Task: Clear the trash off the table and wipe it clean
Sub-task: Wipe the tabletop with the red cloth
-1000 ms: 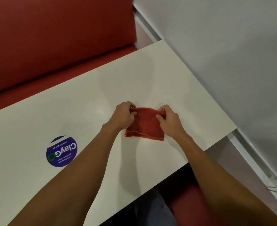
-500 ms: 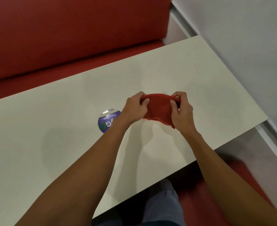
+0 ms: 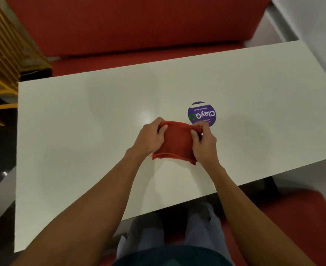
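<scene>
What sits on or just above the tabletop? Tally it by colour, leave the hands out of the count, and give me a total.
Red: 1, the cloth, gripped by the left hand and the right hand.
Purple: 1, the round sticker, flat on the white table.
Total: 2.

The near right corner of the table (image 3: 81,150) is cut off by the picture edge. On the table, the lower rim of the purple sticker (image 3: 202,113) is covered by the right hand (image 3: 204,144); its small print is unreadable. The sides of the red cloth (image 3: 175,143) are hidden under that hand and the left hand (image 3: 150,139).
</scene>
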A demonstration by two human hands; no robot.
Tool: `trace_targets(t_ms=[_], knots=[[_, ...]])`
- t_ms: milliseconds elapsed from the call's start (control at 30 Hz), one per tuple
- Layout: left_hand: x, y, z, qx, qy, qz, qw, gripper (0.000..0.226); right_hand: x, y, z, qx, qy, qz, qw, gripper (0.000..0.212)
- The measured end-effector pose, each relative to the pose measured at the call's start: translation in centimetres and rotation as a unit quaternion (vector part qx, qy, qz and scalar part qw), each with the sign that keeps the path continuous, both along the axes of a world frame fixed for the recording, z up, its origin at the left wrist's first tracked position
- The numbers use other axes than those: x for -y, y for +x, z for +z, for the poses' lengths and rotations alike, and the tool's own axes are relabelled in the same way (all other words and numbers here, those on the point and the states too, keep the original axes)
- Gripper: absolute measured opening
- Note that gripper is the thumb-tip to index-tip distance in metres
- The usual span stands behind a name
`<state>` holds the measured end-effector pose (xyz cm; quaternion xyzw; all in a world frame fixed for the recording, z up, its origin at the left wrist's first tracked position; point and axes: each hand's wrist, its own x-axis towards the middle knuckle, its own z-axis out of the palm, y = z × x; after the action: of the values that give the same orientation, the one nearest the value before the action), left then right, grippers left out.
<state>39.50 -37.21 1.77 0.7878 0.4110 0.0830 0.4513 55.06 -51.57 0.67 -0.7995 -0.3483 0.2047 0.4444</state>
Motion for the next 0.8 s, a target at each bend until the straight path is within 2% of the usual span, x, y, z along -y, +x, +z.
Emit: trace_targets(t_ms=[133,300,600,800], knots=[[-1.0,-7.8,-1.3,-0.012,0.012,0.045,0.999,0.019,-2.9,-6.1,-1.3,-0.023,-0.034,0.055,0.998,0.014],[-2.2,-15.4,-2.7,-0.041,0.012,0.1,0.994,0.02,-5.9,-12.0,-2.7,-0.007,-0.051,0.134,0.99,0.014],[-2.6,-27.0,-3.5,-0.078,0.053,0.158,0.983,0.018,-9.4,-22.1,-2.8,0.021,-0.103,0.256,0.961,0.009],[-2.5,-32.9,-3.2,-0.124,0.048,0.212,0.968,0.019,-10.6,-27.1,-2.0,0.061,-0.167,0.315,0.932,0.016]])
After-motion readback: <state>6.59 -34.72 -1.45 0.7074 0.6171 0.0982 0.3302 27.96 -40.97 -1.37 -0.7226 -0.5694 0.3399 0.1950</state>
